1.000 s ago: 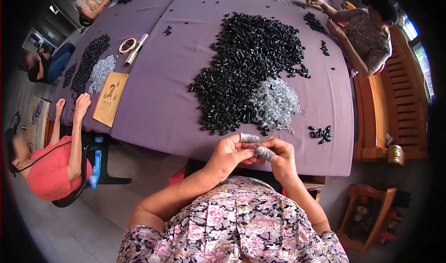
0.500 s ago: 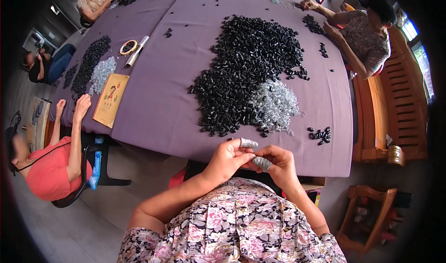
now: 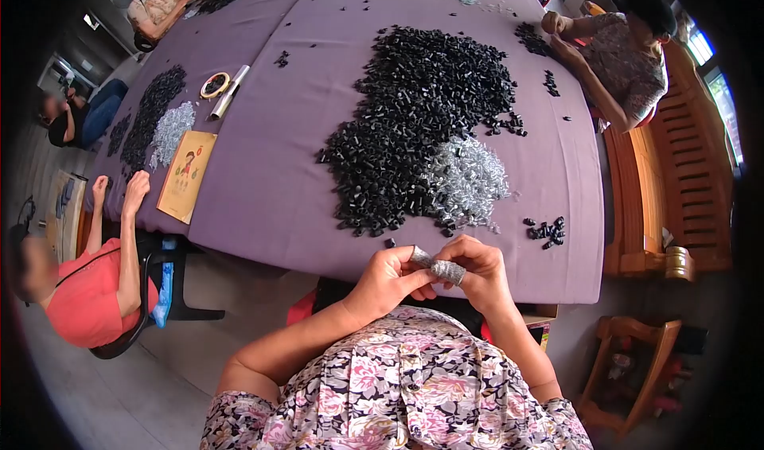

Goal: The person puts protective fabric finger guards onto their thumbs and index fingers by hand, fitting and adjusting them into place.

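Note:
My left hand (image 3: 387,276) and my right hand (image 3: 480,272) meet at the front edge of the table, fingertips pressed together. Grey tape-like wraps cover a left finger and my right thumb. Whatever sits between the fingertips is too small and too covered to make out. Just beyond my hands lies a large heap of small black plastic pieces (image 3: 414,116). Against its right side rests a pile of small clear pieces (image 3: 469,181). One loose black piece (image 3: 390,243) lies close to my left hand, and a small group of black pieces (image 3: 547,232) is to the right.
A purple cloth (image 3: 270,171) covers the table. On the left are a yellow booklet (image 3: 186,175), a tape roll (image 3: 215,85) and a shiny tube (image 3: 230,92). Co-workers sit around the table, one in a red shirt (image 3: 95,295). A wooden bench (image 3: 668,171) stands at right.
My fingertips have come closer together, and the wrapped left finger has bent down to the wrapped right thumb. The person at the upper right has drawn a hand back toward the body.

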